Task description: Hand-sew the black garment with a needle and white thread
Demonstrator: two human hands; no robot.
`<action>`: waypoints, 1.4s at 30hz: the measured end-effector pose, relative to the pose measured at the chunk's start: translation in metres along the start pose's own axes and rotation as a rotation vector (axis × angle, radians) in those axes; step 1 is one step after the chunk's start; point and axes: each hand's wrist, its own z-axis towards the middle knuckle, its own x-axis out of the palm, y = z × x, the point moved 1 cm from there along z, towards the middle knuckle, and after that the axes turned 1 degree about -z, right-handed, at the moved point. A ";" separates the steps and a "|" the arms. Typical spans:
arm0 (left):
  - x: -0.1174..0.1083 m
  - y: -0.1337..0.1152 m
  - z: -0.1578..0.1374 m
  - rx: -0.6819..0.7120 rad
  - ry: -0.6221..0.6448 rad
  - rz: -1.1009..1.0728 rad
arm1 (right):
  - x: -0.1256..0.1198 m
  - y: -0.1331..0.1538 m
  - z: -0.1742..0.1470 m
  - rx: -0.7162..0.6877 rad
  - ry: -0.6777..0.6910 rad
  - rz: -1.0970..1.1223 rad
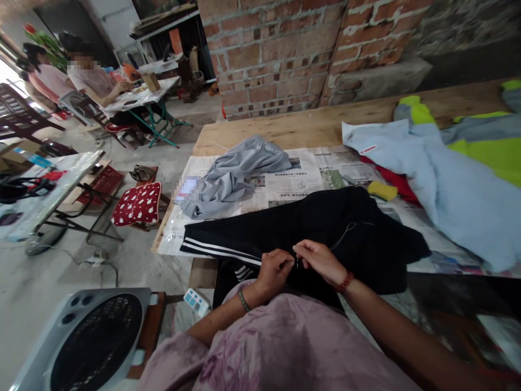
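Black trousers with white side stripes lie across the table in front of me. Over their near edge, my left hand is closed in a pinch, thumb against fingers. My right hand, with a red bracelet at the wrist, pinches just beside it. Whatever the fingertips hold is too small to make out. A loose pale thread or cord curls on the black cloth to the right of my hands. Beyond the trousers, a crumpled grey garment rests on newspaper.
At the right lie a pale blue pillow-like cloth piece, a yellow sponge-like block and lime-and-grey clothing. A floor fan stands at lower left, near a red-cushioned stool. People sit around another table farther back.
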 end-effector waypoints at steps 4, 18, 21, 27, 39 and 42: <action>0.002 0.001 0.000 -0.011 -0.005 0.000 | -0.004 -0.004 -0.004 -0.050 -0.019 -0.099; 0.004 -0.005 -0.002 0.036 -0.010 0.097 | -0.006 -0.005 -0.003 -0.147 -0.206 -0.232; 0.003 -0.004 -0.001 0.015 -0.020 0.075 | -0.010 -0.008 -0.001 -0.086 -0.211 -0.145; 0.005 -0.002 -0.002 0.015 -0.026 0.082 | -0.015 -0.006 -0.010 -0.023 -0.013 -0.148; 0.003 -0.002 -0.001 0.038 0.014 0.097 | -0.003 -0.001 -0.006 0.019 -0.004 0.096; 0.005 0.000 0.000 0.021 -0.017 0.135 | -0.003 -0.001 -0.005 0.002 0.013 0.080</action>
